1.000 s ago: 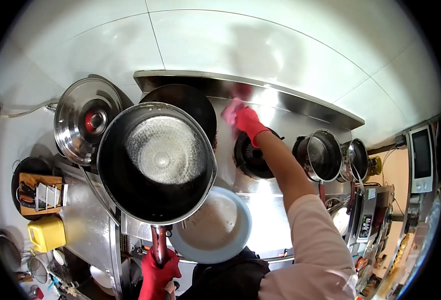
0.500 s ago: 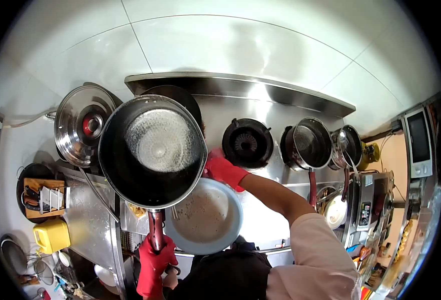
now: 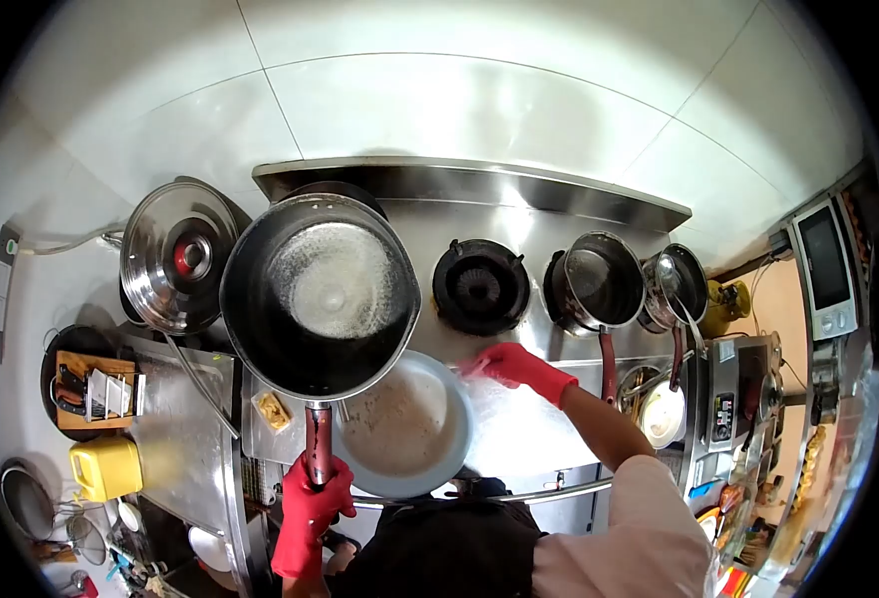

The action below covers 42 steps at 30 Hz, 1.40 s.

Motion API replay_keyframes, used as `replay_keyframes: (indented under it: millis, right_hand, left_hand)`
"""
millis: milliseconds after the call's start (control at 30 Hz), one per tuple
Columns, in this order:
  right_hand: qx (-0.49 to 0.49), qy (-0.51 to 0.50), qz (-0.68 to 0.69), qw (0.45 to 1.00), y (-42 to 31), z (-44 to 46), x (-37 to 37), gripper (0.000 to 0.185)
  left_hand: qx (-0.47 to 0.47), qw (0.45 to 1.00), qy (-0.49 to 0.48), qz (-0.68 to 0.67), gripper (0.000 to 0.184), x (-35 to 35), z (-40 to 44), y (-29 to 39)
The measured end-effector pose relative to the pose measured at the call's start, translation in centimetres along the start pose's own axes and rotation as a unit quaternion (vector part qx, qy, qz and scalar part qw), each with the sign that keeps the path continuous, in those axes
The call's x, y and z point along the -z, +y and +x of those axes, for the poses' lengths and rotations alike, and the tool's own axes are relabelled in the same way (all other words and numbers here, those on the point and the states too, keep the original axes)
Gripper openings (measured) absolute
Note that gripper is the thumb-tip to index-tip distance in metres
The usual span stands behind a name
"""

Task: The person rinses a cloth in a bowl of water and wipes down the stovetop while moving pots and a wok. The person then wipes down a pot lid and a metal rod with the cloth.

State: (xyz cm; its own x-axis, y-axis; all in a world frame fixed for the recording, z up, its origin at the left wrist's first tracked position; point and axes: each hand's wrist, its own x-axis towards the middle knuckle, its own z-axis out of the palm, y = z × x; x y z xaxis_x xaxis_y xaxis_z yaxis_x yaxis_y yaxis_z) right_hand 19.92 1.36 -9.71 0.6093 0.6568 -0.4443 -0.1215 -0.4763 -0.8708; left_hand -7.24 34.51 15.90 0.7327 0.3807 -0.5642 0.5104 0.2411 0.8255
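Observation:
My left hand (image 3: 312, 503), in a red rubber glove, is closed around the brown handle of a large dark saucepan (image 3: 260, 299). The pan is held above the counter, and its wet, whitish bottom shows from above. Under the pan's right edge sits a pale blue basin (image 3: 464, 419) of cloudy water, partly covered by the pan. At the basin's upper right rim is my right hand (image 3: 514, 367), also in a red glove. Its fingertips point left and are blurred, so whether they hold anything is unclear.
A black gas burner (image 3: 479, 287) lies beyond my right hand. To the right stand a saucepan (image 3: 604, 279) and a smaller pan (image 3: 677, 284) with a ladle in it. A lidded steel pan (image 3: 178, 254) and a yellow jug (image 3: 105, 468) are at left.
My right hand has moved away from the pan's right side, rightward and toward me, to the basin's rim. The pan sits slightly further right in view; my left hand keeps its handle.

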Motion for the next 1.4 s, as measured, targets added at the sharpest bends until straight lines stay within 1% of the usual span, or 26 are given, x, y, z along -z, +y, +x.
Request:
replay_keyframes:
  millis: [33,100,133,167,200,233,300,367,500,633,767,833,933,967,1033,1067,1100,1133,1167,1200,1233,1267,1300,1333,1367,1400]
  right_hand:
    - [-0.075,0.024,0.103,0.992,-0.4,-1.1,1.0,0.024]
    - [-0.034,0.157,0.205,0.966,0.7,-3.2,2.4,0.026]
    - [0.012,0.239,0.165,0.957,4.8,-3.6,3.3,0.026]
    - [-0.053,0.283,0.136,0.948,4.3,-5.2,4.3,0.026]
    - [-0.04,0.389,0.059,0.918,10.5,-4.7,5.4,0.027]
    - [-0.039,0.475,0.01,0.879,11.6,-5.3,5.4,0.027]
    - [-0.177,0.577,-0.096,0.792,10.9,-6.2,5.3,0.032]
    - [-0.129,0.659,-0.088,0.736,12.4,-4.5,3.7,0.035]
    - [-0.11,0.44,0.056,0.889,4.8,-2.7,-1.7,0.036]
    - [-0.002,0.39,-0.051,0.919,2.1,2.7,-7.3,0.031]
    - [0.014,0.121,0.041,0.992,-0.3,7.4,-7.8,0.036]
    - [0.041,0.102,0.012,0.994,-8.8,6.3,-7.0,0.031]
    - [0.284,0.159,-0.213,0.921,-6.1,13.5,-9.0,0.014]
    - [0.262,0.148,-0.137,0.944,-4.8,15.1,-10.0,0.013]
    - [0.243,0.182,-0.216,0.928,-4.8,15.1,-10.1,0.012]
    - [0.201,0.125,0.032,0.971,-3.5,15.3,-10.3,0.011]
    - [0.156,0.039,0.271,0.949,-1.4,15.2,-10.0,0.011]
    - [0.084,-0.014,0.497,0.864,0.8,15.1,-9.7,0.011]
    - [0.106,0.026,0.383,0.917,0.6,12.1,-7.8,0.013]
    - [0.147,0.119,0.106,0.976,0.2,8.2,-6.5,0.016]
    - [0.188,0.234,-0.192,0.934,0.1,4.7,-5.7,0.018]
    - [0.156,0.289,-0.253,0.91,0.2,2.2,-5.0,0.021]
    - [0.014,0.247,-0.09,0.965,-1.5,-0.8,-3.6,0.026]
    - [-0.013,0.259,0.042,0.965,2.3,-1.1,-2.8,0.019]
    - [0.096,0.382,-0.267,0.879,5.4,-1.3,-1.0,0.018]
    - [-0.062,0.377,-0.119,0.917,1.9,-3.7,0.9,0.016]
  left_hand:
    - [0.0,1.0,0.003,0.002,0.014,-0.2,-0.1,0.1]
    - [0.001,1.0,0.004,-0.003,0.014,-0.3,-0.5,0.4]
    - [0.001,1.0,0.005,-0.007,0.014,-0.4,-0.5,0.5]
    - [-0.002,1.0,0.006,-0.008,0.014,-0.4,-0.5,0.4]
    - [-0.004,1.0,0.008,-0.008,0.014,-0.5,-0.5,0.3]
    - [-0.005,1.0,0.01,-0.007,0.014,-0.7,-0.6,0.3]
    - [-0.006,1.0,0.017,0.004,0.012,-1.3,-0.6,0.5]
    - [-0.005,0.999,0.022,0.028,0.011,-1.7,-0.7,0.8]
    - [0.007,0.999,0.026,0.04,0.01,-2.2,-1.0,1.3]
    - [0.001,0.999,0.018,0.04,0.011,-2.3,-0.8,0.7]
    - [-0.002,0.999,0.026,0.038,0.01,-3.0,-0.9,0.4]
    - [0.0,0.998,0.036,0.053,0.009,-3.6,-1.1,0.6]
    - [-0.003,0.996,0.032,0.08,0.008,-4.7,-1.0,1.0]
    - [-0.01,0.997,0.027,0.078,0.008,-4.9,-1.0,0.8]
    - [-0.009,0.997,0.018,0.08,0.008,-4.9,-1.2,1.0]
    - [-0.004,0.997,0.015,0.077,0.009,-4.9,-1.4,1.3]
    - [0.0,0.998,0.012,0.069,0.01,-4.9,-1.5,1.3]
    - [-0.003,0.998,0.015,0.065,0.01,-4.7,-1.3,1.1]
    - [0.001,0.997,0.01,0.076,0.01,-4.8,-1.1,1.3]
    - [0.005,0.996,0.007,0.084,0.01,-5.0,-0.9,1.5]
    - [0.009,0.996,0.006,0.093,0.01,-5.1,-0.8,1.7]
    - [0.005,0.998,0.001,0.068,0.011,-5.1,-0.6,1.5]
    - [0.003,0.997,0.005,0.079,0.009,-5.1,-0.4,1.5]
    - [0.001,0.996,0.006,0.089,0.009,-5.3,-0.2,1.5]
    - [0.001,0.995,0.007,0.101,0.008,-5.3,0.0,1.4]
    - [0.012,0.997,-0.009,0.072,0.013,-4.9,0.2,1.3]
